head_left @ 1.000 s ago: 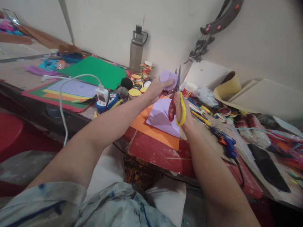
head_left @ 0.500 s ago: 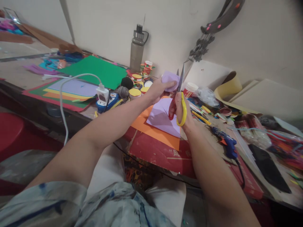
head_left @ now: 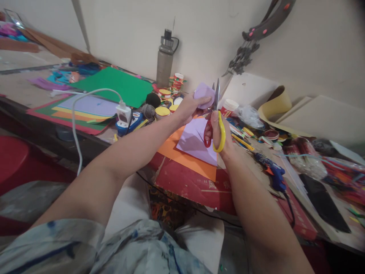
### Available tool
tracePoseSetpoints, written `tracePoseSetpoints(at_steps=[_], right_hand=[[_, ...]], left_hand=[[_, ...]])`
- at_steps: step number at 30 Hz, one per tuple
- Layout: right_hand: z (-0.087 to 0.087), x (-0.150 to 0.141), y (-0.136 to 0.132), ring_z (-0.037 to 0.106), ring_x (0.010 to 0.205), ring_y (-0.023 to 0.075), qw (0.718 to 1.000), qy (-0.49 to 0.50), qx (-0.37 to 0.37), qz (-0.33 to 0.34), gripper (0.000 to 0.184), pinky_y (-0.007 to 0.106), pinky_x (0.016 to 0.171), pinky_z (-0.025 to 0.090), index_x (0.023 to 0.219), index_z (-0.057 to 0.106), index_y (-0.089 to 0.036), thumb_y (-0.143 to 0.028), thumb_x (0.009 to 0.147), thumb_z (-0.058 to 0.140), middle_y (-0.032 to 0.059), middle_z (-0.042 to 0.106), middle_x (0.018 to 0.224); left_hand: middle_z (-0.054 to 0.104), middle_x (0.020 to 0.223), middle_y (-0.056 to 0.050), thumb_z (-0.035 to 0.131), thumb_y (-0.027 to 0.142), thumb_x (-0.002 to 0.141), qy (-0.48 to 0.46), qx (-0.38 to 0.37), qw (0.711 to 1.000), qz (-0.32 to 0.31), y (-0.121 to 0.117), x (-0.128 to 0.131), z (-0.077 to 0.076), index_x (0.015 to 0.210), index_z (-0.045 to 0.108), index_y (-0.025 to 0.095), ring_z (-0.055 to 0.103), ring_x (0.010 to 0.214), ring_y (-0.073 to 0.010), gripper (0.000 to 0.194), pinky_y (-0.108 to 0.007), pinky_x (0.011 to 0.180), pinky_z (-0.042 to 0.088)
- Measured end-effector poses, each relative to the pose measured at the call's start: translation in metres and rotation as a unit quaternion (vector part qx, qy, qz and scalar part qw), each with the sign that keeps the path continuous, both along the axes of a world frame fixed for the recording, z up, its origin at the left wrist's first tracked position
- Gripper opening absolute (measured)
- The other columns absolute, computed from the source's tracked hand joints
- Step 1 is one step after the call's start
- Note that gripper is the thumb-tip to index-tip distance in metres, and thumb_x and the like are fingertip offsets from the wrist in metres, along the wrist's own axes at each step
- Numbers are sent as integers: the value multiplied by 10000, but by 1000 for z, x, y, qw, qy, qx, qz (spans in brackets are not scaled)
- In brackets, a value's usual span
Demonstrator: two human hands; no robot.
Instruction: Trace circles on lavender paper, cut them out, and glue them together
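Gripping lilac paper (head_left: pixel 203 94) in the left hand (head_left: pixel 189 108), scissors (head_left: pixel 223 132) just beside it in the right hand (head_left: pixel 217 131).

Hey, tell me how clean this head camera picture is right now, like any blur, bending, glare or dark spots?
Head view: soft and slightly hazy overall; wide-angle stretch at the edges, forearms looming large; a small bright glare at far upper left; dark upper-right corner; smeared detail on the multicoloured plastic-wrapped bundle; soft shadow across the light purple sheet.

On the worktop (head_left: pixel 17 84), the bottle (head_left: pixel 164 64) is set at eleven o'clock from the middle sheets (head_left: pixel 191 140), the glue gun (head_left: pixel 274 173) at four.
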State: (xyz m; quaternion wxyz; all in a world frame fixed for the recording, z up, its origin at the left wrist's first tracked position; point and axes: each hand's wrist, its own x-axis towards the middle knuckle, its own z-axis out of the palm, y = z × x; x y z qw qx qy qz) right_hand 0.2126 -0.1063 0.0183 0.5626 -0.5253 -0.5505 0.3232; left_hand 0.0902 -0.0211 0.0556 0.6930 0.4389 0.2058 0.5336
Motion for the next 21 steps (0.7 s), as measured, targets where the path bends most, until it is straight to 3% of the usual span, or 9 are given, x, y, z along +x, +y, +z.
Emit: tracePoseSetpoints(at_steps=[10, 21], right_hand=[[-2, 2, 1, 472, 463, 101, 1000, -6, -11, 4, 694, 236, 405, 379, 1017, 542, -269, -948, 899, 615, -68, 512, 680], [-2, 3, 3, 425, 445, 103, 999, -39, 8, 29, 716, 251, 401, 362, 1010, 545, -273, -981, 908, 558, -67, 482, 647]], left_hand=[[737, 745, -10, 803, 156, 967, -3, 13, 999, 37, 17, 2, -8, 864, 690, 169, 629, 619, -109, 153, -271, 662, 496], [710, 686, 9, 783, 244, 1024, 50, 27, 997, 59, 12, -1, -5, 920, 652, 176, 583, 501, -75, 181, -214, 520, 384]])
